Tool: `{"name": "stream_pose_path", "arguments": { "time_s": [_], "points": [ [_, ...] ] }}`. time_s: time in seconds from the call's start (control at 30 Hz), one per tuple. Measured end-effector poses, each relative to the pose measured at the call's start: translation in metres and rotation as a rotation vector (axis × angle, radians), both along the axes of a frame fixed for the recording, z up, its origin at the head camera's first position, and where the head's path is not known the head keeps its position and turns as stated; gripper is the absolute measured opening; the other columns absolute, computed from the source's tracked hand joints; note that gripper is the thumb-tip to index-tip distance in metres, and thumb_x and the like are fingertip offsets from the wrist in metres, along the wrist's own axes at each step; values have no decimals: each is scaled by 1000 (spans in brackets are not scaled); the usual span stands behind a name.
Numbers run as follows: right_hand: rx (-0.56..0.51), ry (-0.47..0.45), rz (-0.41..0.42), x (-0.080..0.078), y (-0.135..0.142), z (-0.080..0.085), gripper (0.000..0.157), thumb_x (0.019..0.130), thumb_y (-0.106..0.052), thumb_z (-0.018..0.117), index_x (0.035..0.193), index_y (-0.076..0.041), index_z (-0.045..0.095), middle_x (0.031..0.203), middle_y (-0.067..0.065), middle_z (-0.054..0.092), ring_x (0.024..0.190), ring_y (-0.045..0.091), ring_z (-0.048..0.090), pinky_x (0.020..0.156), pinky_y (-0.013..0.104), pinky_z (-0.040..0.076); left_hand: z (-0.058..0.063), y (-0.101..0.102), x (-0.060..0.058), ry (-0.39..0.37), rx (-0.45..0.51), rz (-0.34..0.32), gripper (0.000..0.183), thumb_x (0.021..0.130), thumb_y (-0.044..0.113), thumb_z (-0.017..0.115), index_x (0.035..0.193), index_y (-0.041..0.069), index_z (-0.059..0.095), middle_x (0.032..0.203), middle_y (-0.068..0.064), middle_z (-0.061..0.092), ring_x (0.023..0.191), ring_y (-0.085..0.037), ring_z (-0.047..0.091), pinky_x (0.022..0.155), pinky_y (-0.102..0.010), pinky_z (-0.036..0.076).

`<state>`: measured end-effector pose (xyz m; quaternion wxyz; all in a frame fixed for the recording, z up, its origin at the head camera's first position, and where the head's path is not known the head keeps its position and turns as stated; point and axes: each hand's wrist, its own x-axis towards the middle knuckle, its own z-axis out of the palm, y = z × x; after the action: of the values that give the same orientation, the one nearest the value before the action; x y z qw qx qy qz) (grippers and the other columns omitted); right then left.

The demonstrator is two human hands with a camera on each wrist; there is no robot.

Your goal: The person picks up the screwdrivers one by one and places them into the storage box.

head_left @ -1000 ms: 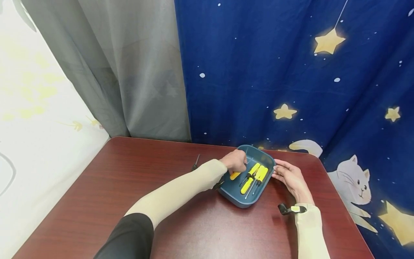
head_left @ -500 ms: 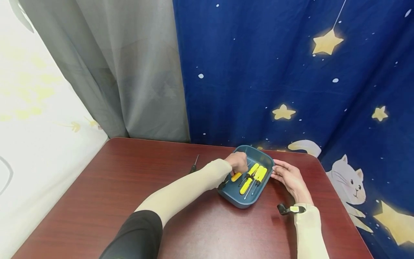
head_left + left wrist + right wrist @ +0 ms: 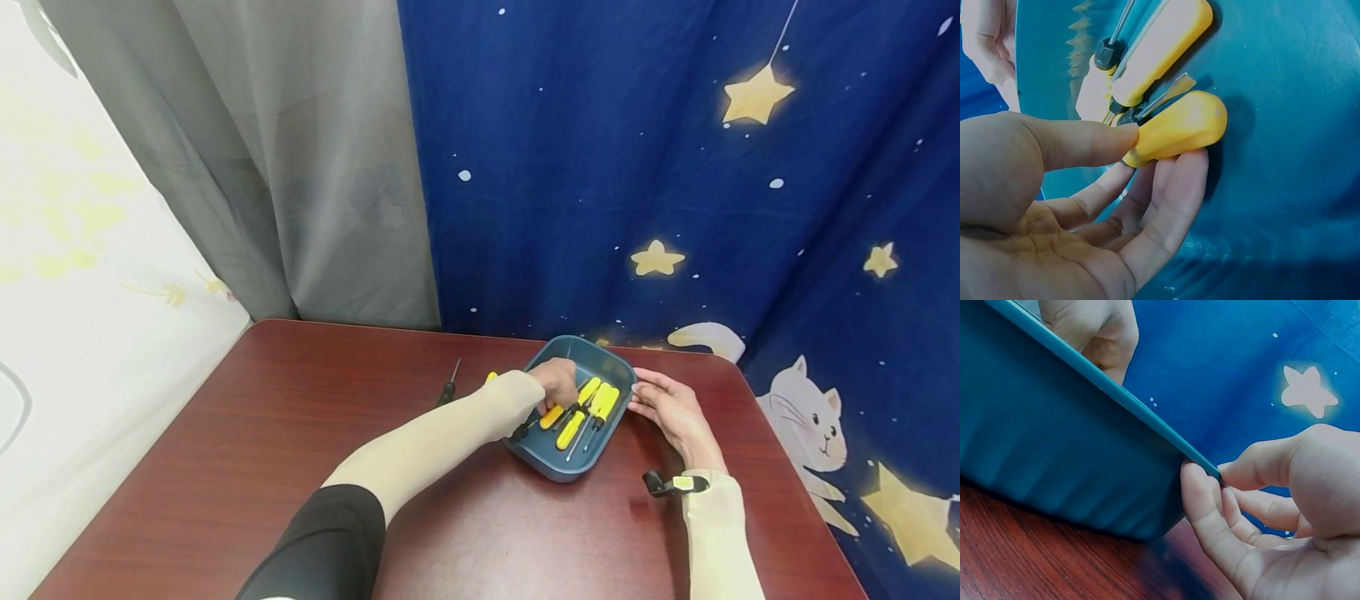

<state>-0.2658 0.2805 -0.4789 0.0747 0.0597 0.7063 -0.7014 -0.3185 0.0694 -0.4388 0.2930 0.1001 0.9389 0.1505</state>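
Observation:
My left hand (image 3: 558,383) reaches into a dark blue-green plastic bin (image 3: 546,470). Between thumb and fingers it pinches a yellow-handled screwdriver (image 3: 1182,128), whose shaft is hidden by the hand in the left wrist view. Several other screwdrivers (image 3: 603,404) with yellow and black handles lie together on the bin floor, close beside the held one. On the far right side, my right hand (image 3: 671,412) holds the bin's rim (image 3: 1166,431), thumb on top and fingers against the outer wall. The bin rests on the table.
Left of the bin a screwdriver (image 3: 447,390) with a black grip lies on the reddish-brown wooden table (image 3: 315,400), partly behind my left sleeve. A yellow tip (image 3: 491,377) peeks out over that sleeve. A blue star-patterned curtain (image 3: 540,208) hangs behind the table.
My left hand has shifted slightly right and down inside the bin, bringing the yellow-handled screwdriver nearer the others. The yellow tip behind the sleeve has come into view. My right hand stays on the rim.

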Motion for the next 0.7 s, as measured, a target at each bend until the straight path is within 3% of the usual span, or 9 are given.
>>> {"name": "stream_pose_path", "arguments": {
  "time_s": [0.23,0.47,0.7],
  "points": [
    [2,5,5,0,1,0,54,102,-4,58,151,6,40,89,-5,68,82,5,65,80,22,60,-1,3,-4,-60,-39,-4,19,96,14,69,108,9,55,94,-10,61,67,-18,71,58,-26,60],
    [3,-3,-1,-1,1,-1,51,102,-4,58,150,4,44,89,-5,69,81,5,66,79,22,61,1,6,-4,-91,-88,7,22,97,16,70,111,11,54,95,-9,61,77,-18,75,63,-26,62],
    [11,-5,2,-1,3,-1,53,102,-4,56,152,5,41,89,-6,68,81,5,65,80,22,60,5,-3,-1,-93,-17,22,31,94,25,74,113,12,54,98,-7,59,82,-19,74,67,-28,63]
  ]
}}
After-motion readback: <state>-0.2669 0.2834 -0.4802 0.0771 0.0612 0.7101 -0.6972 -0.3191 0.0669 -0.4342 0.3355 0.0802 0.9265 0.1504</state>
